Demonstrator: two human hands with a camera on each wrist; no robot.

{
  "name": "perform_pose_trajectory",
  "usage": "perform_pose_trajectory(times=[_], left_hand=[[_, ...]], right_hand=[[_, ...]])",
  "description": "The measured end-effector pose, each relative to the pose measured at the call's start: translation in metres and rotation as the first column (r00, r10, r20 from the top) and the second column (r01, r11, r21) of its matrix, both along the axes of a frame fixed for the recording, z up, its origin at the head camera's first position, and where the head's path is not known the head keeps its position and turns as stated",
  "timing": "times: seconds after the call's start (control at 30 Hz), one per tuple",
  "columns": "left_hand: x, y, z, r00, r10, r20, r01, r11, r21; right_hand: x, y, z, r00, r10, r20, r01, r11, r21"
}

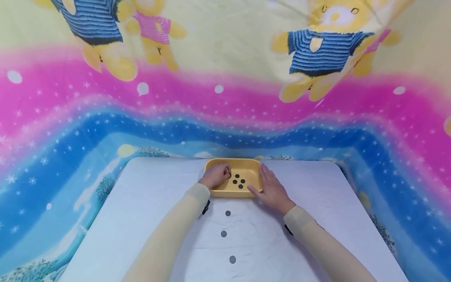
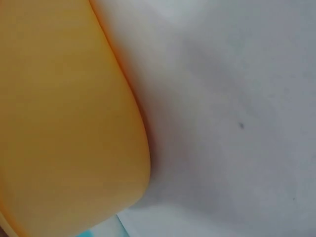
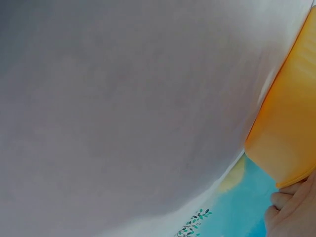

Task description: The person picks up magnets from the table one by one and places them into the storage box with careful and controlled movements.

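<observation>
A yellow rectangular tray stands at the far edge of the white-covered table. My left hand reaches into its left part, fingers bent, and pinches a small dark disc at the fingertips. Several more dark discs lie on the tray floor. My right hand rests at the tray's right end, fingers straight along the rim and thumb spread over the front corner. In the left wrist view the tray's outer wall fills the left side. The right wrist view has fingers at the tray's edge.
Three grey discs, the nearest to the tray being a grey disc, lie in a rough line on the white table cover. Behind and beside the table hangs a colourful cloth printed with bears.
</observation>
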State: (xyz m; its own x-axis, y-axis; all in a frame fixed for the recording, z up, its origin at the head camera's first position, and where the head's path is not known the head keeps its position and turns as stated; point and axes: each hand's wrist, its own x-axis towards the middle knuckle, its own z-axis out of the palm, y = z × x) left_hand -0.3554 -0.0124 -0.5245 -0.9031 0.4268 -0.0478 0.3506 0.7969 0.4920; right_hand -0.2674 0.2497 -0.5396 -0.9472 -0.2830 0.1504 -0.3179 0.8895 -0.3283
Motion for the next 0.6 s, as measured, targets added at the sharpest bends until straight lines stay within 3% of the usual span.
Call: perform_pose_trajectory(times=[0.6], left_hand=[[-0.008,0.005,-0.012,0.999,0.035,-0.019,-0.036,0.999,-0.037]], right_hand=[[-0.001,0.001,-0.001,1.0,0.008,-0.006,-0.008,1.0,0.009]])
